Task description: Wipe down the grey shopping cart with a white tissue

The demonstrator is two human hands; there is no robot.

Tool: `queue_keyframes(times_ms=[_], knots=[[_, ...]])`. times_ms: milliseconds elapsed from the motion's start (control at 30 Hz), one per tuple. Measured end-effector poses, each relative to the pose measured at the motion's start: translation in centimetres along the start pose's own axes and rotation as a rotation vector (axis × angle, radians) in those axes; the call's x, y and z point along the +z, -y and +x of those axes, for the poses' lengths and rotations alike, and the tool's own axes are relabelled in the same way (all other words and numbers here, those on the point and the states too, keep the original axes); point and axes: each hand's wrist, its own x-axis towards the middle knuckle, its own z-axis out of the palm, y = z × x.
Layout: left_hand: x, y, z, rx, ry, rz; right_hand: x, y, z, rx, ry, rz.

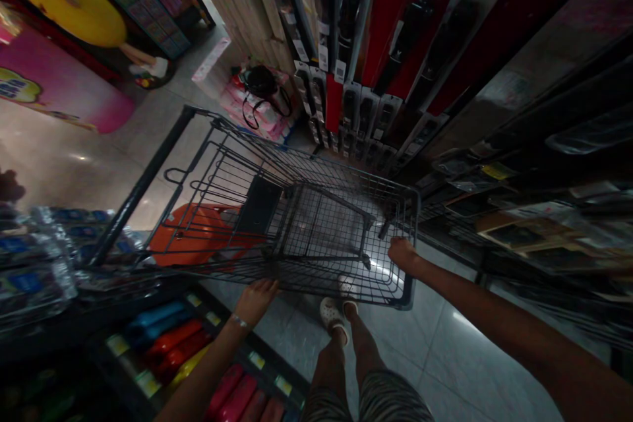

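Note:
A dark wire shopping cart (321,224) stands sideways in front of me, its long push handle (143,184) at the left. My left hand (256,300) is closed over the near top rail of the cart. At the cart's right end, my right hand (403,255) makes a fist on the wire frame. A short dark piece (386,227) shows beside that fist; I cannot tell whether it belongs to the cart. An orange-red object (192,234), perhaps a bag or basket, is seen through the wires at the handle end.
Packaged belts or straps (349,20) hang on a rack behind the cart. Pink packs (257,109) with a black bag (260,81) on top are stacked beside it. A shelf of colourful rolled goods (173,343) lies near my left arm. My white clogs (330,313) stand close to the cart.

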Motion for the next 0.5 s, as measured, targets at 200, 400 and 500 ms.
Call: queue_keyframes(times_ms=[200, 400, 500], knots=[[-0.7, -3.1, 2.9, 0.009, -0.120, -0.091, -2.0, -2.7, 1.9, 0.195, -0.023, -0.079], [-4.2, -10.1, 13.9, 0.109, -0.272, -0.167, -1.4, -1.5, 1.3, 0.230, -0.002, -0.078], [-6.6, -13.6, 20.3, 0.176, -0.326, -0.155, -0.7, -0.2, 1.0, 0.173, 0.014, -0.069]])
